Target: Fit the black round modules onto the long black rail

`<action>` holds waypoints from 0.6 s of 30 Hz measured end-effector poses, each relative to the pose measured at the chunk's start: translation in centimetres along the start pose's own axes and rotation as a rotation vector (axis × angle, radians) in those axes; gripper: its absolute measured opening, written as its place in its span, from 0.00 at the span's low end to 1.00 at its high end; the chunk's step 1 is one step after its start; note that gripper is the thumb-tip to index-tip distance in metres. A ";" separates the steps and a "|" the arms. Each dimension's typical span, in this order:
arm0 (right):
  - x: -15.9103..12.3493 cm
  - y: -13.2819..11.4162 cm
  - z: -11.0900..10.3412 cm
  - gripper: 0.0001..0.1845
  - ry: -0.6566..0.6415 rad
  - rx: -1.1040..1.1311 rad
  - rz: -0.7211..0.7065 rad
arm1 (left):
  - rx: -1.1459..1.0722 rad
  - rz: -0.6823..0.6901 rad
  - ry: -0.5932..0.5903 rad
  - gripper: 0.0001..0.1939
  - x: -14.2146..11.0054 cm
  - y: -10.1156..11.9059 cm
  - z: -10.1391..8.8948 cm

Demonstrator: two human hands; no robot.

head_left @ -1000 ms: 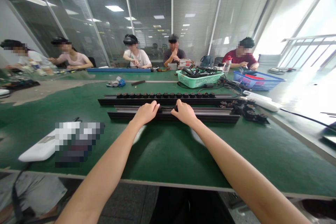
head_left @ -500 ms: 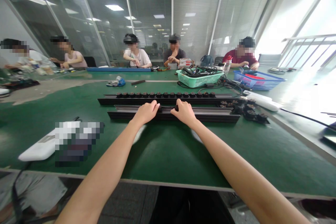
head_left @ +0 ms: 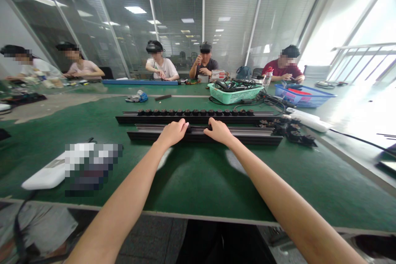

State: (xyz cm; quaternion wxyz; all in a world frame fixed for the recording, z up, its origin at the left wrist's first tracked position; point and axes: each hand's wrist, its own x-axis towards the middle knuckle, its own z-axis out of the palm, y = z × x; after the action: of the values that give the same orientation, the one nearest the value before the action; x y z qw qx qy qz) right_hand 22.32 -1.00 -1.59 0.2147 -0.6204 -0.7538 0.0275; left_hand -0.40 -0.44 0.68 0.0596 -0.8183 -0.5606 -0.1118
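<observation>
Head camera view takes in both bare arms from here; what does the left hand (head_left: 172,133) have?

"Its fingers are curled round a small black piece (head_left: 189,128), though most of that is tucked behind the thumb."

"And the right hand (head_left: 220,131)?"

"Thumb and forefinger grip a dark part (head_left: 210,126), just a sliver of it in sight. I can't tell whether either one is seated in the groove."

"Where's the rail they're working over?"

"The near rail (head_left: 250,138) lies crosswise on the green table (head_left: 198,177), both hands at its middle with a short gap between them. Just behind, roughly parallel, is the far rail (head_left: 148,120), with a row of black fittings (head_left: 195,112) along its top."

"And that dark heap by the right ends?"

"Loose black fittings (head_left: 297,128), lying near a white power strip (head_left: 309,119). Past them sit a green basket (head_left: 235,95) packed with cables and a blue basket (head_left: 320,95). A co-worker in red (head_left: 275,69) is sitting behind the blue one."
</observation>
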 end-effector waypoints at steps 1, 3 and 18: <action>0.2 0.3 -0.1 0.08 -0.025 0.016 -0.014 | 0.000 0.001 0.000 0.20 0.0 0.0 0.0; 0.5 1.0 -0.4 0.09 -0.075 0.047 -0.048 | 0.006 0.003 0.000 0.20 0.1 0.0 0.1; -1.4 1.6 1.6 0.11 0.149 -0.026 -0.048 | -0.002 -0.011 0.007 0.20 0.0 -0.1 0.2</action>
State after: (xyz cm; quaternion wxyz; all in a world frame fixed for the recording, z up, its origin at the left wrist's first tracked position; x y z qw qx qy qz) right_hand 23.40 -1.55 -3.95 0.2627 -0.6053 -0.7506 -0.0337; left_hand -0.46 -0.39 0.46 0.0603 -0.8148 -0.5649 -0.1156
